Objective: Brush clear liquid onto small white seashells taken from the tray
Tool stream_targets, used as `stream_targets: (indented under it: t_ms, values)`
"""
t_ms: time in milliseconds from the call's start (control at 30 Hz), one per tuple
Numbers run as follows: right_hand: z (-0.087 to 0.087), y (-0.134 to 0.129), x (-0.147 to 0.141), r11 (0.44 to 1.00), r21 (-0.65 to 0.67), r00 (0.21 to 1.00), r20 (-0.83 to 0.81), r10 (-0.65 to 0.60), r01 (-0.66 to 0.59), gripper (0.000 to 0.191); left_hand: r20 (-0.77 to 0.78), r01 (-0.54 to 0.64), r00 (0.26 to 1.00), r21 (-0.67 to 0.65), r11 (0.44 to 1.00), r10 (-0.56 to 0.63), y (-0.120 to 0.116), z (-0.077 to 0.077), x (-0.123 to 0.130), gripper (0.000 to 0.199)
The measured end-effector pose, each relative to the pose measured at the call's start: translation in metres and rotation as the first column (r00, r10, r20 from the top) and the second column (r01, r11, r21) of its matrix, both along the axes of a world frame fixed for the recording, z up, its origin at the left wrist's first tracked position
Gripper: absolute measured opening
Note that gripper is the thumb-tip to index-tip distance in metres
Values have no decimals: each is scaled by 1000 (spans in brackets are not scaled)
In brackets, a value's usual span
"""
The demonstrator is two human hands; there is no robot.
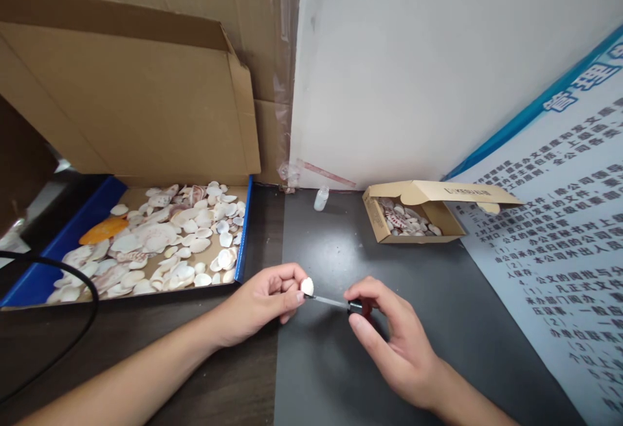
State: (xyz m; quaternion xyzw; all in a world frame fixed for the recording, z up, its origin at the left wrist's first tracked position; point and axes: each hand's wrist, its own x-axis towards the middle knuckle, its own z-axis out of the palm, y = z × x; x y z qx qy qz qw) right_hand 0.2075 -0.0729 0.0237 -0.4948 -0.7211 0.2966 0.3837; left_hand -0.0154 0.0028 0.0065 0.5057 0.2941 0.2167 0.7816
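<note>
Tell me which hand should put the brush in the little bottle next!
Probably the right hand: it holds the brush by its black cap, and the little bottle is ahead of both hands. The left hand is busy pinching a white shell.

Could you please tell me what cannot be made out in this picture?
All in the head view:
Left edge of the small white seashell: covered by the left hand.
Any liquid on the thin black-capped brush: too small to see.
Fill level of the small translucent bottle: too small.
Right side of the blue-and-white printed poster: cut off by the edge.
</note>
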Motion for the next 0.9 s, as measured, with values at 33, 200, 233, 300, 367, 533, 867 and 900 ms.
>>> stream_targets:
  t_ms: [33, 200, 233, 300, 367, 533, 867, 900]
  values:
    - [0, 0, 0, 1000, -5, 1000, 13, -2, 2, 14, 12, -9, 1000, -14, 1000, 9, 0, -1, 0, 34]
    - [1, 1, -1, 999, -9, 999, 19, -43, 43, 13, 32, -44, 998, -70, 997, 46, 0, -3, 0, 32]
    - [1, 1, -1, 1000, -7, 1000, 10, -16, 16, 14, 35, -45, 998, -72, 996, 47, 0, -3, 0, 32]
    - [0, 1, -1, 1000, -9, 1000, 8, 20, -20, 16, 36, -47, 998, -71, 996, 50, 0, -4, 0, 33]
    - [-1, 1, -1, 1000, -21, 1000, 23, 1, -1, 15, 33, -46, 998, -64, 997, 49, 0, -3, 0, 33]
    - [1, 1, 0, 1000, -18, 1000, 10, -14, 14, 14, 28, -22, 999, -44, 999, 23, -1, -3, 0, 32]
    - [-3, 0, 0, 999, -22, 999, 17, -49, 49, 12, 19, -38, 999, -43, 998, 39, -1, -3, 0, 32]
    - [-4, 0, 0, 999, -30, 999, 5, -35, 35, 12, 25, -39, 999, -42, 998, 40, -1, -3, 0, 33]
